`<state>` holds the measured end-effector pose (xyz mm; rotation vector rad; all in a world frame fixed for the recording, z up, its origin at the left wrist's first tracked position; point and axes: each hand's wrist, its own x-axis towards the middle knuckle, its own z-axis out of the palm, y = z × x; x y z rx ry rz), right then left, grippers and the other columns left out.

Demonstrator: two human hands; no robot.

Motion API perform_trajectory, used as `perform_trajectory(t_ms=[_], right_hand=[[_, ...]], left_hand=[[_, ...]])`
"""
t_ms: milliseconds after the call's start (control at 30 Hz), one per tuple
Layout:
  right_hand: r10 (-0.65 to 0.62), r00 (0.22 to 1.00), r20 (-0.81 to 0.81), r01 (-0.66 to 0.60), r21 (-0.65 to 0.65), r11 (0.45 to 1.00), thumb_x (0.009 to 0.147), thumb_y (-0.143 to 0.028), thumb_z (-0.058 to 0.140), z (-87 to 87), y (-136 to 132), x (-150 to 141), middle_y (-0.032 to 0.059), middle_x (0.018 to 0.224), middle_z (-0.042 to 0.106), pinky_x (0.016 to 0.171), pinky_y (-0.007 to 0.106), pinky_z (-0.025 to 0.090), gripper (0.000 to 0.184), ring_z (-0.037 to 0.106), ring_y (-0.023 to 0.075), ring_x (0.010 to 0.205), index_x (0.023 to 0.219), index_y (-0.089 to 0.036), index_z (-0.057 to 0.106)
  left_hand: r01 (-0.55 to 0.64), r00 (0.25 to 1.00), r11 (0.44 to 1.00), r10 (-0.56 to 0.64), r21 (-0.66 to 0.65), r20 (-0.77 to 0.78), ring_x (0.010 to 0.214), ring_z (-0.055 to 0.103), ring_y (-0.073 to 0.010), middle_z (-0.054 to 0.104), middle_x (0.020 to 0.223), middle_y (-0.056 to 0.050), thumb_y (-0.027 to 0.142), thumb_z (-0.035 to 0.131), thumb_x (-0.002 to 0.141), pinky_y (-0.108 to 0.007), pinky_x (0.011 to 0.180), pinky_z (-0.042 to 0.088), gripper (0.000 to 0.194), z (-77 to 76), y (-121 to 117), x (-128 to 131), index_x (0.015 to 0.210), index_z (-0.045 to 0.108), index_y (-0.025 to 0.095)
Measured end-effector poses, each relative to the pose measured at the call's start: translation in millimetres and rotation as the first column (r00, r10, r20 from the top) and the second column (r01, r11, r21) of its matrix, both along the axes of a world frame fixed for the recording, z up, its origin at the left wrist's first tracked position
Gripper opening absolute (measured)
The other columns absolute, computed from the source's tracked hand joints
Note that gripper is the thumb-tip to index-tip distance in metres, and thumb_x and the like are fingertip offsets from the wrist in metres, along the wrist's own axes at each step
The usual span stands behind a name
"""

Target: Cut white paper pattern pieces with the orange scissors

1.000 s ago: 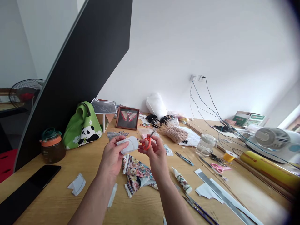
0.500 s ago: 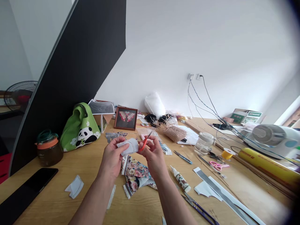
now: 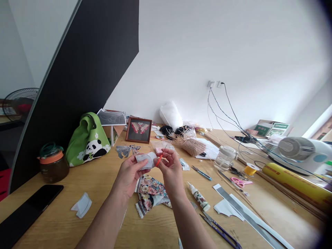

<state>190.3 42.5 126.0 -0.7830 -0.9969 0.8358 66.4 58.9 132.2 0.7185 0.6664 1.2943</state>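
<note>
My left hand [image 3: 129, 174] is closed on a small white piece of paper or fabric [image 3: 145, 160], held up above the wooden table [image 3: 64, 221]. My right hand [image 3: 169, 170] grips small orange-handled scissors [image 3: 160, 158], their blades pointing up and away right beside the white piece. Below both hands lies a crumpled floral fabric [image 3: 150, 193] on the table.
A glue bottle [image 3: 198, 197], dark scissors [image 3: 220, 231], pink scissors [image 3: 239, 181], white paper strips [image 3: 243, 211], a white scrap [image 3: 82, 204] and a black phone [image 3: 28, 211] lie around. A green panda bag [image 3: 88, 141], brown jar [image 3: 53, 164], framed picture [image 3: 138, 129], glass jar [image 3: 225, 157], fan [image 3: 301, 152] and black board [image 3: 85, 76] stand behind.
The hands have closed in on each other and the scissors have tilted in against the white piece. The view has shifted slightly.
</note>
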Motion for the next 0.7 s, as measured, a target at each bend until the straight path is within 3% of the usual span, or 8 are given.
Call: perform_trajectory(t_ms=[100,200,433,567,700], right_hand=[[-0.028,0.999,0.025,0.028,0.022,0.999,0.068,-0.021,0.072,0.4,0.1,0.1,0.0012,0.088,0.062,0.061,0.027,0.051,0.032,0.061,0.0138,0.069,0.093,-0.021,0.051],[-0.048,0.997,0.054,0.046,0.031,0.998,0.070,-0.020,0.071,0.2,0.0,-0.1,0.0012,0.088,0.062,0.061,0.026,0.051,0.031,0.061,0.0132,0.069,0.094,-0.021,0.051],[-0.083,0.991,0.108,0.084,-0.008,0.996,0.074,-0.029,0.069,3.3,-1.4,5.6,0.0003,0.082,0.065,0.065,0.031,0.053,0.030,0.064,0.0148,0.066,0.099,-0.022,0.054],[-0.004,0.990,0.141,0.010,-0.046,0.999,0.072,-0.034,0.072,2.9,-1.0,7.5,-0.0007,0.074,0.066,0.064,0.032,0.054,0.035,0.065,0.0152,0.063,0.098,-0.021,0.053],[0.088,0.989,0.118,-0.075,-0.107,0.991,0.065,-0.039,0.077,-0.7,-0.2,3.8,-0.0007,0.067,0.068,0.053,0.028,0.051,0.040,0.063,0.0145,0.053,0.088,-0.020,0.050]], left_hand=[[0.111,0.993,0.993,-0.112,-0.048,-0.022,0.059,0.063,-0.0133,0.070,0.077,-0.008,0.012,0.076,0.060,-0.023,0.052,0.049,0.027,-5.8,0.2,1.9,0.086,0.069,0.011],[0.125,0.991,0.990,-0.127,-0.067,-0.033,0.055,0.062,-0.0123,0.069,0.071,-0.007,0.012,0.077,0.059,-0.022,0.051,0.048,0.026,-10.6,-0.3,5.1,0.084,0.070,0.010],[-0.022,1.000,0.999,0.021,-0.039,-0.008,0.058,0.063,-0.0135,0.071,0.074,-0.008,0.010,0.076,0.058,-0.023,0.055,0.051,0.025,-6.7,3.0,-0.3,0.082,0.070,0.010],[-0.089,0.995,0.996,0.089,0.004,0.035,0.061,0.063,-0.0126,0.071,0.076,-0.008,0.010,0.076,0.058,-0.022,0.059,0.052,0.025,-1.9,8.1,-10.1,0.083,0.071,0.010],[-0.156,0.986,0.987,0.154,0.044,0.059,0.065,0.062,-0.0121,0.071,0.079,-0.007,0.014,0.078,0.058,-0.022,0.061,0.051,0.026,6.5,6.1,-17.6,0.083,0.071,0.011]])
